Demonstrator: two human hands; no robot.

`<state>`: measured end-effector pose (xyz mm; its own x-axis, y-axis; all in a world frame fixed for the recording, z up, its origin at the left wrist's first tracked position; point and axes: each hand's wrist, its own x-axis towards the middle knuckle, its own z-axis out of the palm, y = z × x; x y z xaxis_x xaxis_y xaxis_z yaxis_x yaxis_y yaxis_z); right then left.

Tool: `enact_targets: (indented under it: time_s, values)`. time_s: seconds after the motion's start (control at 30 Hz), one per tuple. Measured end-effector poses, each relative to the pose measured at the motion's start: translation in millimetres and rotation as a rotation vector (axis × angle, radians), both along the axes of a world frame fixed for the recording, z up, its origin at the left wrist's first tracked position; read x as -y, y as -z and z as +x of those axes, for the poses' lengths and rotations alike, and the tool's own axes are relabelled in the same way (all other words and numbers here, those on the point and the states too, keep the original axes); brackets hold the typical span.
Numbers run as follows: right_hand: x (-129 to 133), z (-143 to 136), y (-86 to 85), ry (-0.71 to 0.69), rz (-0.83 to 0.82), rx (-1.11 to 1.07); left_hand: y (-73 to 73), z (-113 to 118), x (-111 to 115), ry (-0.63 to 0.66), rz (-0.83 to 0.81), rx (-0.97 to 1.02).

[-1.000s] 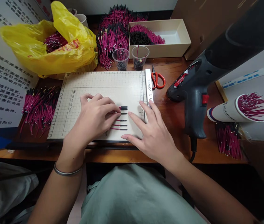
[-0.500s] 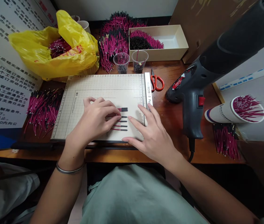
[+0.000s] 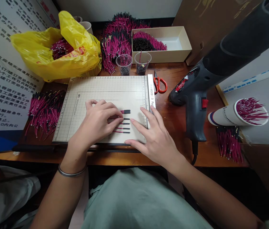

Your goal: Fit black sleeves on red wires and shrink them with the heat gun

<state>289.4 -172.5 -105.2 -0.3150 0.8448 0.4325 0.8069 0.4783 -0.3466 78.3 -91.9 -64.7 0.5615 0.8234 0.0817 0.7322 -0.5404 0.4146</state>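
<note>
Several short magenta wires with black sleeved ends lie in a row on the gridded cutting board. My left hand rests over their left parts, with thumb and index finger pinched together on a wire whose black end points right. Its fingers hide the other ends of some wires. My right hand is spread over the board's right side, its index fingertip close to the black tip of one wire and its thumb near the board's front edge. Nothing shows between its fingers.
Behind the board stand two clear cups, a cream box, a wire heap and a yellow bag. Red-handled scissors lie right of the board, then a heat gun and a paper cup. More wires lie left.
</note>
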Motion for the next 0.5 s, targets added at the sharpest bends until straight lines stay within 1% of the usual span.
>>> enact_targets:
  time_s: [0.5]
  values:
    - [-0.2, -0.5, 0.4, 0.0, -0.006, 0.006, 0.1, -0.2, -1.2, 0.013, -0.015, 0.012]
